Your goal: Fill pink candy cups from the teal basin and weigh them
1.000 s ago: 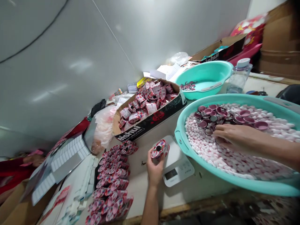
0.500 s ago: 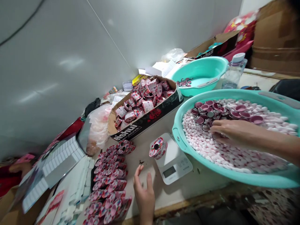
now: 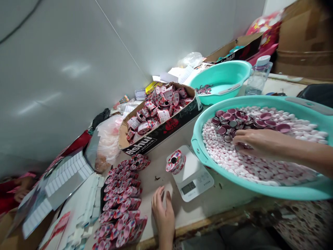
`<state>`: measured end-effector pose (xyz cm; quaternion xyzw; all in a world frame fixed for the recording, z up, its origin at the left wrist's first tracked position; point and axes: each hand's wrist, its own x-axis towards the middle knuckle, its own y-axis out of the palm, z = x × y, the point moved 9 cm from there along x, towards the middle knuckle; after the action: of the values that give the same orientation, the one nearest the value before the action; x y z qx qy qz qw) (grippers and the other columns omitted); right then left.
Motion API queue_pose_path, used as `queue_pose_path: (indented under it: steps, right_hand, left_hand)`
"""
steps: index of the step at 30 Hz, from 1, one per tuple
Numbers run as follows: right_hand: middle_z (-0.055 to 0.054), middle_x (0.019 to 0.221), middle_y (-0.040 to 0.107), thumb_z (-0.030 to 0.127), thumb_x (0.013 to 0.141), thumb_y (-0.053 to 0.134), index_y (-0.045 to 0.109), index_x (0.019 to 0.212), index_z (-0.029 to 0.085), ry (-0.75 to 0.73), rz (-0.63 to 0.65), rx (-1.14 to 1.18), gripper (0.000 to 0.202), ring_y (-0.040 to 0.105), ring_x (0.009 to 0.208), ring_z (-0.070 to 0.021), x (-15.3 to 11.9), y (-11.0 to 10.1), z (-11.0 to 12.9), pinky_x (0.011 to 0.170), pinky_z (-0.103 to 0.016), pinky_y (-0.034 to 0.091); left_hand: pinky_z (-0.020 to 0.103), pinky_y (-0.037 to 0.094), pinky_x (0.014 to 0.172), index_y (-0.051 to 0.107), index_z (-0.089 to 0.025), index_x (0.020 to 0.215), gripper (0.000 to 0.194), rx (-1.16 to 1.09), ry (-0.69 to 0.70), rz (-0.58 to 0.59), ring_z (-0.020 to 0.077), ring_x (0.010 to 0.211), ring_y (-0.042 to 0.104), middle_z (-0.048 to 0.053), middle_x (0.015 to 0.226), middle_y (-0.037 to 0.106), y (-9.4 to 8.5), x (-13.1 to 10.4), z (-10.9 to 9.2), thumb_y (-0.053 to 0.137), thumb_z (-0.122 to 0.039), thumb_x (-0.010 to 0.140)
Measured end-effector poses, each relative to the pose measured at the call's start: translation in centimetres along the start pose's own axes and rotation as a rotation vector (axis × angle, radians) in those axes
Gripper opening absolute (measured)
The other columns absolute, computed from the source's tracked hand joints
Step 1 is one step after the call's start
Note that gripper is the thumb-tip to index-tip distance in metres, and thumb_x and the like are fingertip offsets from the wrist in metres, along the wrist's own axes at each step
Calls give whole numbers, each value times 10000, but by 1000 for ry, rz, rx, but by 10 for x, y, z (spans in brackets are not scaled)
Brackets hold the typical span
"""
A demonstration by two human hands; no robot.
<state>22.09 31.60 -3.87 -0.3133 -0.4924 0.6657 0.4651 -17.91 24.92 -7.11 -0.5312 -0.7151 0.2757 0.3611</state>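
Observation:
My right hand [image 3: 251, 140] reaches into a large turquoise basin [image 3: 208, 163], its fingers curled down onto small white and pinkish pellets [image 3: 260, 170]. Something greyish shows under the fingertips, too hidden to name. Beside the fingers lies a heap of small pink-lined caps [image 3: 229, 119]. On the table my left hand [image 3: 164, 215] is open, thumb apart from the fingers, holding nothing. Just beyond it is a white digital scale [image 3: 194, 178], with a colourful printed packet [image 3: 176, 162] with a dark round spot standing on its plate. Rows of similar packets [image 3: 125, 201] stand left of my left hand.
Behind the scale, a black-sided carton [image 3: 166, 128] is heaped with printed packets. A second turquoise basin [image 3: 221, 78] holds a few caps, near a clear bottle [image 3: 258, 78]. White boxes [image 3: 67, 180] and plastic bags [image 3: 109, 139] lie left. Another person's hand [image 3: 23, 189] shows far left.
My left hand has shifted slightly right and down, its fingers closer together. My right hand stays in the basin. The view has tilted slightly, and digits now show on the scale's display.

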Motion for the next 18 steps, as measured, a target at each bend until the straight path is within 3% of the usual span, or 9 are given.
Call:
queue_pose_path:
  steps: [3,6,8,12,18]
  right_hand:
    - [-59,903,594,269,825,446,591,877,234,-3,33,-53,158,587,714,-208,1,0,1,540,-289,351]
    - [-93,958,608,351,836,466,599,1005,214,-19,-36,-35,255,603,800,-251,3,-13,9,614,-328,409]
    - [-100,962,607,395,865,442,607,990,207,-52,-46,33,280,596,828,-251,3,-17,18,661,-344,425]
    - [-80,977,591,387,895,419,604,927,219,-141,105,188,252,581,825,-218,1,-1,43,686,-332,426]
    - [-116,975,562,397,911,341,584,909,172,-177,251,158,330,546,876,-259,-1,26,65,768,-391,410]
  left_hand:
    - [447,406,997,601,-161,1070,445,7,-1,12,268,1112,526,135,1131,605,1,0,0,432,-522,872]
    - [452,394,1009,607,-171,1064,439,18,-5,29,271,1131,513,128,1144,601,2,0,-1,435,-525,870]
    - [462,385,1016,611,-177,1060,432,25,-10,39,274,1142,502,126,1157,594,2,0,-2,435,-523,870]
    - [483,367,1023,622,-185,1045,420,37,-1,45,282,1155,486,130,1177,579,4,-1,-2,428,-515,874]
    - [479,380,1013,639,-190,1021,389,27,23,36,279,1146,494,127,1169,581,3,-2,-3,438,-488,872]
